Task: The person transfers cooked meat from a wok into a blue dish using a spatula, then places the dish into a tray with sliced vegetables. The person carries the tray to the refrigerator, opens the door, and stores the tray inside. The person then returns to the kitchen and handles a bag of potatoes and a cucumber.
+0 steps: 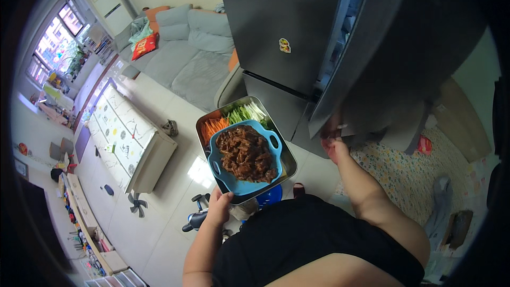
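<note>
My left hand grips the near left corner of a rectangular metal tray, thumb over the rim. Shredded carrot and cut green vegetable strips, with pale white strips beside them, lie along its far side. On top rests a light blue two-handled dish heaped with brown sauced meat pieces, hiding much of the tray. At the lower edge of a dark grey refrigerator door, my right hand holds on, its fingertips partly hidden. That door stands ajar on the refrigerator, showing a lit interior.
A grey sofa stands beyond the tray, left of the refrigerator. A covered low table is at left. On the floor near my feet are a blue container and a fan blade. A floral-covered surface lies at right.
</note>
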`<state>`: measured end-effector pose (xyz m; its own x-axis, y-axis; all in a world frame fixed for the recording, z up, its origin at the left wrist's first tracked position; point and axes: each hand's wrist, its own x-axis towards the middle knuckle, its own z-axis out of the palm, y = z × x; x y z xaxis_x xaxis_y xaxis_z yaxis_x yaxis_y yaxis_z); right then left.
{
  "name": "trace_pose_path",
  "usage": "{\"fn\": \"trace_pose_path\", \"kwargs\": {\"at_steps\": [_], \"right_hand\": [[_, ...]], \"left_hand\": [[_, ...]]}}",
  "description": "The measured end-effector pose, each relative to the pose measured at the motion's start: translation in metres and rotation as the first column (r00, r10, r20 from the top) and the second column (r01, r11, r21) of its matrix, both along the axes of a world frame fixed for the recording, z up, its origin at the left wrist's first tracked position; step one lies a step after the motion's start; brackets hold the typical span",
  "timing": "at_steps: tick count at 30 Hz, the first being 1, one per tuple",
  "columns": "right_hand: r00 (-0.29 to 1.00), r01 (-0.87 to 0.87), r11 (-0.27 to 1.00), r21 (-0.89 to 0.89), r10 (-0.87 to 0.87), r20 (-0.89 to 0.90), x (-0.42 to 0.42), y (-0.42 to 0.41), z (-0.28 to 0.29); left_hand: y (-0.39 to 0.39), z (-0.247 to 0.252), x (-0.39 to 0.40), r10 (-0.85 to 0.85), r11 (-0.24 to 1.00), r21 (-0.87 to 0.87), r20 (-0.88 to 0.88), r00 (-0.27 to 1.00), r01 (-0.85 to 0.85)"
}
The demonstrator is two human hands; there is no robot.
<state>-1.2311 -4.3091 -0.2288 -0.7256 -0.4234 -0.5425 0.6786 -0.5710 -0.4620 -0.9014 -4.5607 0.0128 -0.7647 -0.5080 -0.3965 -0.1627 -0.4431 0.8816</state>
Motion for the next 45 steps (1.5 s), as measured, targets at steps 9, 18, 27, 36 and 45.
{"fn": "trace_pose_path", "kwargs": {"at_steps": [9, 18, 27, 36, 45], "right_hand": [[0.979, -0.11, 0.983, 0.148, 0.081, 0.189, 0.119, 0.104, 0.039], [0.782, 0.569, 0.777, 0.269, -0.613, 0.117, 0.192, 0.198, 0.018], [0.875, 0.035, 0.873, 0.486, -0.262, 0.407, 0.168, 0.144, 0.031], [0.574, 0.213, 0.932, 0.292, 0.122, -0.81, -0.106, -0.116, 0.239], [0.464, 0.573, 0.733, 0.368, 0.08, -0.882, -0.218, -0.146, 0.229]], "left_hand": [[-0.034, -0.009, -0.008, -0.192, 0.981, 0.012, -0.051, 0.98, 0.193], [-0.046, 0.01, -0.014, -0.295, 0.95, 0.077, -0.09, 0.951, 0.302], [-0.042, 0.007, -0.008, -0.238, 0.965, 0.085, -0.1, 0.966, 0.246], [-0.017, 0.021, -0.008, -0.1, 0.994, 0.042, -0.088, 0.991, 0.104], [0.009, 0.006, 0.005, 0.164, 0.986, -0.001, -0.013, 0.986, -0.164]]}}
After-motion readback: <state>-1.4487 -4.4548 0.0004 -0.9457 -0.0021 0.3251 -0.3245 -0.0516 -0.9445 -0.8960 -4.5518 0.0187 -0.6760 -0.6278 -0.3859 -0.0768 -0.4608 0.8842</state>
